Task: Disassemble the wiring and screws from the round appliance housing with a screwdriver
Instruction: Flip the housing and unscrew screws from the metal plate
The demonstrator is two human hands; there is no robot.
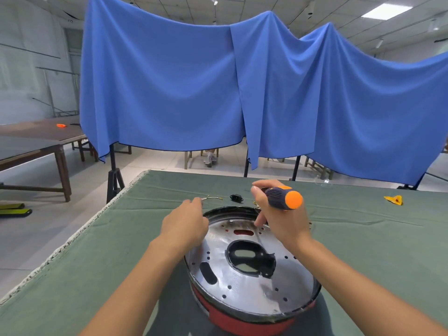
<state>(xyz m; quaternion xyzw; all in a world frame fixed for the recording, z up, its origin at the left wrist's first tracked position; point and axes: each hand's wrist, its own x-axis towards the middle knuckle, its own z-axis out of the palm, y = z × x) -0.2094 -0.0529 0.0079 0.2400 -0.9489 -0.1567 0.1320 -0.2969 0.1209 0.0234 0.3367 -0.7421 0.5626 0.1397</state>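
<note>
A round appliance housing (252,282) with a red side and a shiny perforated metal plate lies on the green cloth in front of me. My right hand (278,214) grips a screwdriver (283,197) with a dark handle and orange cap, held over the housing's far rim; its tip is hidden behind my fingers. My left hand (186,224) rests at the housing's far left rim, and its fingertips touch a thin wire (213,197) lying on the cloth just beyond. Whether the fingers pinch the wire cannot be seen.
A small black plug socket (236,197) lies beyond the housing. A yellow scrap (394,199) sits at the far right of the green-covered table (97,251). Blue curtains (242,93) hang behind. Wooden tables (36,141) stand at the left, a black tripod (115,180) by the table corner.
</note>
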